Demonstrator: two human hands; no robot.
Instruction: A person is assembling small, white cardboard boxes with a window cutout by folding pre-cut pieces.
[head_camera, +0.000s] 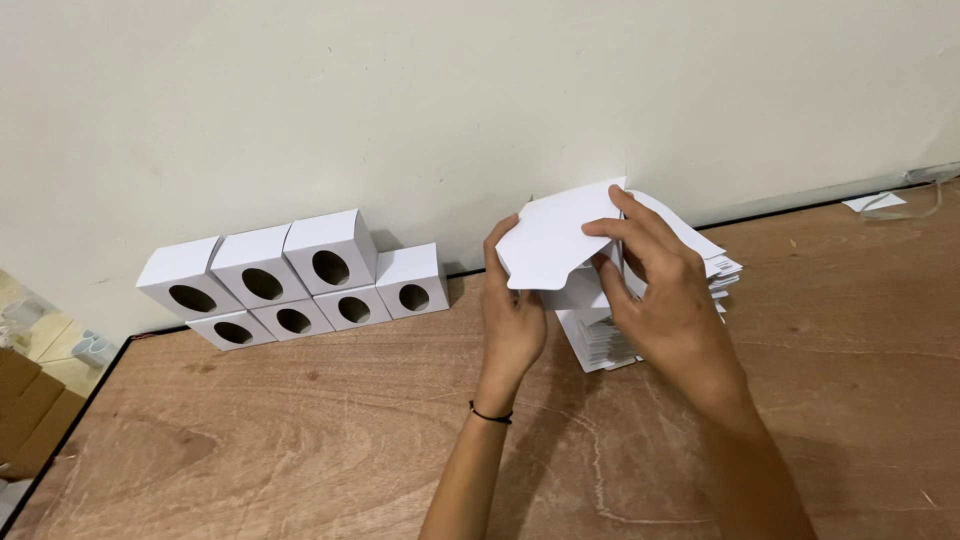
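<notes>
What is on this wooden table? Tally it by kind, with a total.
Folded white cardboard boxes with an oval hole: 7
Stack of flat white cardboard blanks: 1
Flat white cardboard blank held in the left hand and right hand: 1
Small white scrap by the wall: 1
Total: 10

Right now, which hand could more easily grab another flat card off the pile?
Probably the right hand. It hangs directly over the stack of flat white cards, fingertips pinching the lifted card. The left hand sits beside the stack, propping that card from beneath, so it looks less free.
</notes>
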